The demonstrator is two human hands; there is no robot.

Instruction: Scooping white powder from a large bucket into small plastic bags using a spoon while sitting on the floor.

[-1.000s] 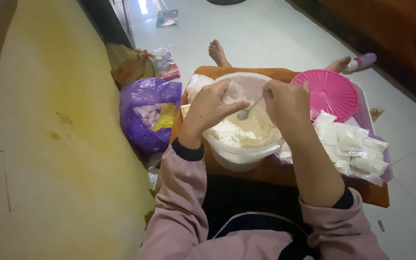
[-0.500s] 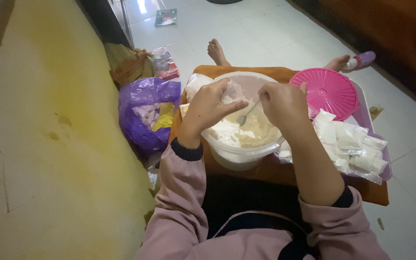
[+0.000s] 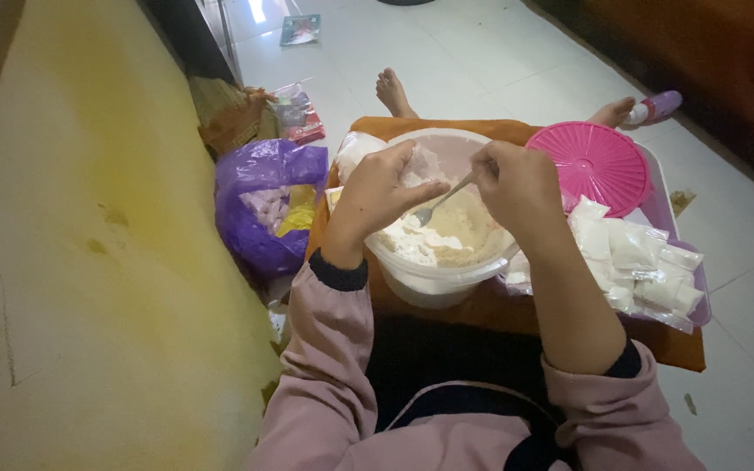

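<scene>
Powder (image 3: 447, 235) sat in the tub (image 3: 434, 279) on her lap; right hand (image 3: 517, 179) pinched a spoon (image 3: 442, 202), left hand (image 3: 386, 187) pinching a small bag (image 3: 421, 166). Filling seemed underway; tipping needed steadiness.

Single head-worn view, steeply downward, close over hands (image 3: 447, 187) and lap.

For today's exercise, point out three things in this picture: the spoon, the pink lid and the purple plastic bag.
spoon (image 3: 443, 200), head view, on its metal handle.
pink lid (image 3: 588, 162), head view, at the middle of its ribbed top.
purple plastic bag (image 3: 259, 166), head view, on its upper rim.
</scene>
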